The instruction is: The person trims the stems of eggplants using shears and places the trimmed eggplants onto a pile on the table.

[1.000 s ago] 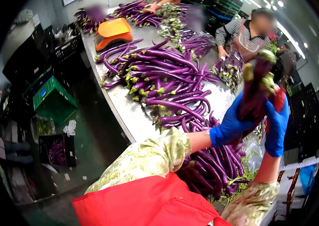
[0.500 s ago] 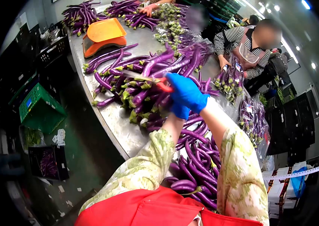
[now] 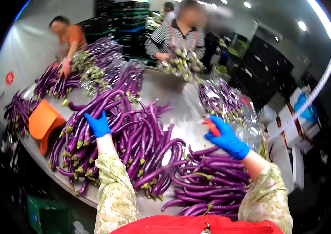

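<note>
Blue gloves cover both hands, which are held well apart over the metal surface (image 3: 165,91). The left hand (image 3: 98,124) reaches forward at the end of an extended arm, the forearm leaning slightly leftward. It is open, back upward, thumb and fingers spread over the large heap of eggplants (image 3: 134,134), near the stem ends. Whether the fingertips press on any one eggplant is unclear.

The right hand (image 3: 228,139) is closed around red-handled scissors (image 3: 213,127), raised above the far edge of a second pile of eggplants (image 3: 212,179). Its forearm angles inward from the right, with the wrist roughly in line; the blades are too blurred to make out. Both patterned sleeves (image 3: 114,187) end partway along the forearms, leaving bare skin below the gloves.

Most eggplants in the large heap point their green stem ends toward the left and near edge. The second pile lies just beside it, close to the red apron (image 3: 196,225). An orange scale (image 3: 43,121) stands left of the large heap, and clear-bagged eggplants (image 3: 221,99) lie beyond the right hand. Across the surface, a person in striped sleeves (image 3: 173,39) holds a bundle (image 3: 183,65), while another in orange (image 3: 74,37) reaches a pink-gloved hand (image 3: 66,69) to more eggplants.
</note>
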`<action>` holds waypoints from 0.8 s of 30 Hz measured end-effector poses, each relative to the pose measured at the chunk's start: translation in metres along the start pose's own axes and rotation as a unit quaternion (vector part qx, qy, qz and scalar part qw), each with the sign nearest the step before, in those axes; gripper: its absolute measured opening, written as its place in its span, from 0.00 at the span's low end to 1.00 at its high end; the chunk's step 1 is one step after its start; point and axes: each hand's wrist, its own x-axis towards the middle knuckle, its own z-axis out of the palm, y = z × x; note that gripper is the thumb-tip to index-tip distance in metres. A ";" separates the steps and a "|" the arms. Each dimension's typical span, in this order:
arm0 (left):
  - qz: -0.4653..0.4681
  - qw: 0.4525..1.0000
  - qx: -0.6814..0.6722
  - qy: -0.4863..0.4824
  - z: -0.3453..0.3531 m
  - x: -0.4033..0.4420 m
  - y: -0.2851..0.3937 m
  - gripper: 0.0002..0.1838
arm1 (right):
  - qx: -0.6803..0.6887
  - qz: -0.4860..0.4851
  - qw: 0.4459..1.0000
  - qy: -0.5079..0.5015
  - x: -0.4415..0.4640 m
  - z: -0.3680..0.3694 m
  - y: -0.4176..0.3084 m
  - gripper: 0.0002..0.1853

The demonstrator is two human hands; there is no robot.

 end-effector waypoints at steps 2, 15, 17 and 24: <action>0.012 0.996 0.039 -0.074 -0.004 0.000 0.004 0.33 | 0.013 -0.066 0.994 0.090 -0.043 -0.046 0.049 0.31; -0.233 0.771 0.354 -0.475 0.069 -0.330 -0.079 0.24 | 0.194 0.141 0.848 0.472 -0.390 -0.164 0.067 0.27; -0.214 0.576 0.585 -0.529 0.072 -0.425 -0.107 0.25 | 0.232 0.162 0.828 0.484 -0.419 -0.156 0.084 0.27; 0.066 -0.001 0.661 -0.748 -0.009 -0.564 -0.115 0.66 | 0.309 0.210 0.778 0.505 -0.480 -0.110 0.113 0.28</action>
